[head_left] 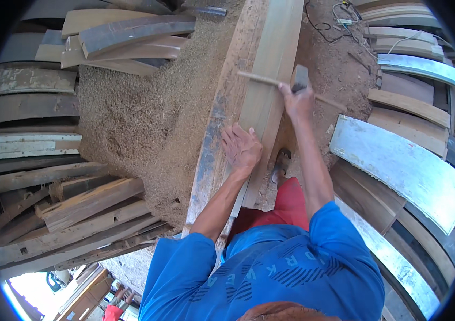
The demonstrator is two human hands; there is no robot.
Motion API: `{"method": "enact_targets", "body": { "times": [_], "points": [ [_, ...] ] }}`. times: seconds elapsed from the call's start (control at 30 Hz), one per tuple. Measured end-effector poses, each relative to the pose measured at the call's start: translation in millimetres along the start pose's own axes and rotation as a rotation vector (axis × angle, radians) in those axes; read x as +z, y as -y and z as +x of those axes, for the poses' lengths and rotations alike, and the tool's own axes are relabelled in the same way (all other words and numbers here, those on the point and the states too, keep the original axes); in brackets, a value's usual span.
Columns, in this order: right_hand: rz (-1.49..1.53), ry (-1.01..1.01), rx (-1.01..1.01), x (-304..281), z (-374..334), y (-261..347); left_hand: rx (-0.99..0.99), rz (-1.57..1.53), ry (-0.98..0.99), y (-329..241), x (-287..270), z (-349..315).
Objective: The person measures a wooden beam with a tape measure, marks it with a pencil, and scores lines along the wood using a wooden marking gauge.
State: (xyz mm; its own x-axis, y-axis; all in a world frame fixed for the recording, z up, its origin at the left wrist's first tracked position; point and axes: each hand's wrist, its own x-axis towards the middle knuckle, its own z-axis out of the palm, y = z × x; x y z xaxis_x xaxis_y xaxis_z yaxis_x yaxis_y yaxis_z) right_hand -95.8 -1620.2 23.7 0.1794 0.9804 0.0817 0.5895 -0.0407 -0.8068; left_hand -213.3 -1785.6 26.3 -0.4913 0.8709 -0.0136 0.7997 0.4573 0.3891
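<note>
The right hand (298, 101) grips a thin wooden stick (262, 78) and a small dark block (301, 75) at the board's right edge; stick-to-board contact cannot be confirmed. The left hand (242, 147) lies palm down, fingers extended, on the pale board (270, 59), toward the bench's near end. The board runs lengthwise on the weathered bench (218, 115). Beyond the bench's left edge: wood shavings (131, 117), then stacked planks (29, 109).

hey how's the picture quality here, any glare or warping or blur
Head view: the large white board at right shows glare, and the lower left washes out to white; head view: planks at left bow toward the dark rim; head view: the thin stick at the right hand looks slightly soft, perhaps from motion.
</note>
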Motion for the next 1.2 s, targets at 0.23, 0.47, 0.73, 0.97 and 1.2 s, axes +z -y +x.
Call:
{"method": "enact_targets", "body": {
  "times": [0.23,0.47,0.73,0.97,1.2],
  "points": [
    [-0.027,-0.064,0.015,14,85,0,0.059,0.003,0.017,-12,-9,3],
    [0.021,-0.101,0.011,12,105,15,0.052,-0.002,0.031,-10,0,18],
    [0.052,-0.064,0.015,20,75,-14,-0.017,0.008,-0.031,-66,28,109],
    [0.090,-0.024,0.030,39,189,-6,-0.009,0.025,-0.039,-73,20,114],
    [0.057,0.067,0.108,32,194,3,-0.034,0.059,-0.016,-66,29,117]
  ]
}}
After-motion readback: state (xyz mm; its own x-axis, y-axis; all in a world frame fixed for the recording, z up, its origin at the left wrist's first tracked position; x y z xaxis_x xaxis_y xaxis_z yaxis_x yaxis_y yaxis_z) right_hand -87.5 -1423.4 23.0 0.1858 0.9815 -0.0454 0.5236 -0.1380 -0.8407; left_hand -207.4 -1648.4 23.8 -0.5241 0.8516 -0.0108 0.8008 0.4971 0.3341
